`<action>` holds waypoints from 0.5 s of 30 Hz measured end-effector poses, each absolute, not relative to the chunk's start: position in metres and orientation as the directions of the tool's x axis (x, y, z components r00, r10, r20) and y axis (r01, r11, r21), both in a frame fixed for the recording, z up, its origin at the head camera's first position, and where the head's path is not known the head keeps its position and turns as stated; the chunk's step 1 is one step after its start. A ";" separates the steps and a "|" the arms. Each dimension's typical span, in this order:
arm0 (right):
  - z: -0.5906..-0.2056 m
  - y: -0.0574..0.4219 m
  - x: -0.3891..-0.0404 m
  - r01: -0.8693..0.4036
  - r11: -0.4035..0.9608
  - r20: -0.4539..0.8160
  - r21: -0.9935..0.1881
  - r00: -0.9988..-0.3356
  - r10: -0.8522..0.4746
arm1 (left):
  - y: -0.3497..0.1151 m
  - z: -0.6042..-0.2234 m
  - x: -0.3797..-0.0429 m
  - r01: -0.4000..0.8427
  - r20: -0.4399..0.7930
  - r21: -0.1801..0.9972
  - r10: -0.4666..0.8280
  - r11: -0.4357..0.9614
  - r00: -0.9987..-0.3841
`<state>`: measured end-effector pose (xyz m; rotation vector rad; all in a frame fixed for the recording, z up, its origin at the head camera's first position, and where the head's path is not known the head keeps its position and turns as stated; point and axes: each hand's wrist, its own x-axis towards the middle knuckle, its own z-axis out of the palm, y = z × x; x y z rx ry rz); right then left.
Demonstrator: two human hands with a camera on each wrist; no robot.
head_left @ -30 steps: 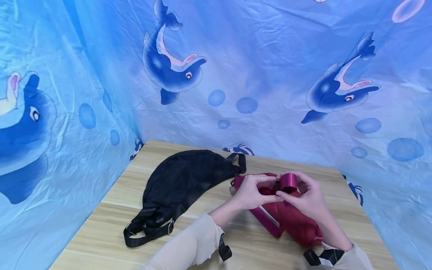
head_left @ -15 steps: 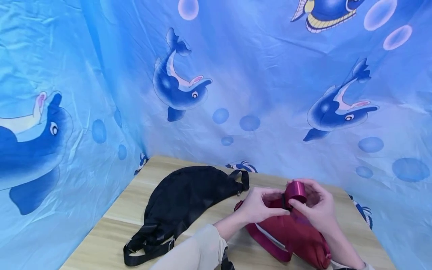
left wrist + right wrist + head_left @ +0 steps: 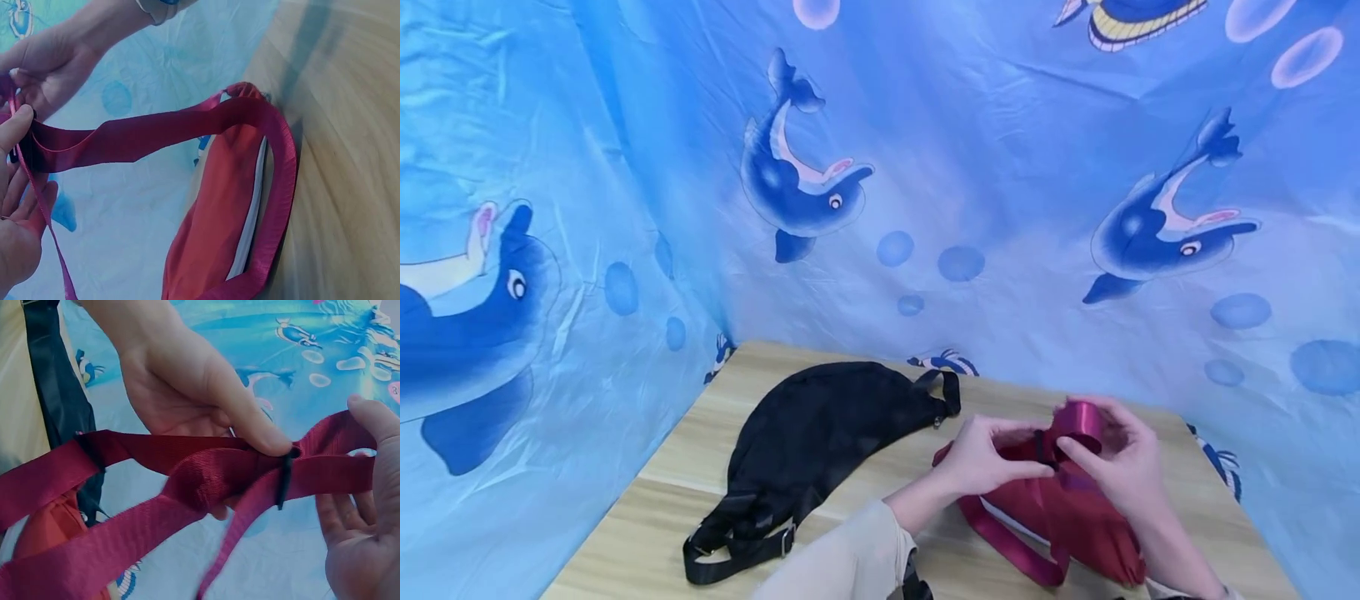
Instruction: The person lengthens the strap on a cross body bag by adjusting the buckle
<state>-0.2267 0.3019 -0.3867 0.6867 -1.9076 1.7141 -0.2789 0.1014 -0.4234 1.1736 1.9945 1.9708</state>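
Your left hand (image 3: 981, 458) and right hand (image 3: 1123, 462) both pinch the red strap (image 3: 1078, 421) at its black buckle (image 3: 284, 478), apparently a slider; the red waist bag (image 3: 1067, 517) lies beneath your fingers, 1 black bag (image 3: 808, 433) left of them.

Two waist bags: one black bag (image 3: 820, 425), one red bag (image 3: 1075, 517).

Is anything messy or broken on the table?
Nothing looks broken or spilled. The red bag lies on the wooden table with its red strap looped and twisted where the left hand and right hand pinch it by the black slider. The black bag lies flat beside it.
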 end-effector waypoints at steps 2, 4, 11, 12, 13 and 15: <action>-0.389 0.300 -0.230 -0.687 0.062 0.680 -0.724 -0.726 -0.103 | 0.102 -0.425 -0.281 0.462 0.449 0.877 0.563 -0.131 -0.694; -0.392 0.297 -0.234 -0.723 0.039 0.711 -0.690 -0.687 -0.149 | 0.102 -0.425 -0.282 0.479 0.461 0.868 0.563 -0.128 -0.686; -0.395 0.291 -0.231 -0.696 0.263 0.693 -0.668 -0.711 -0.122 | 0.100 -0.432 -0.281 0.458 0.436 0.882 0.564 -0.112 -0.702; -0.394 0.291 -0.231 -0.689 0.297 0.691 -0.661 -0.713 -0.117 | 0.100 -0.432 -0.282 0.462 0.440 0.880 0.565 -0.115 -0.698; -0.394 0.290 -0.230 -0.685 0.319 0.692 -0.655 -0.713 -0.109 | 0.100 -0.433 -0.282 0.462 0.443 0.879 0.565 -0.120 -0.696; -0.394 0.289 -0.230 -0.681 0.313 0.698 -0.662 -0.712 -0.075 | 0.101 -0.433 -0.282 0.459 0.439 0.880 0.567 -0.118 -0.697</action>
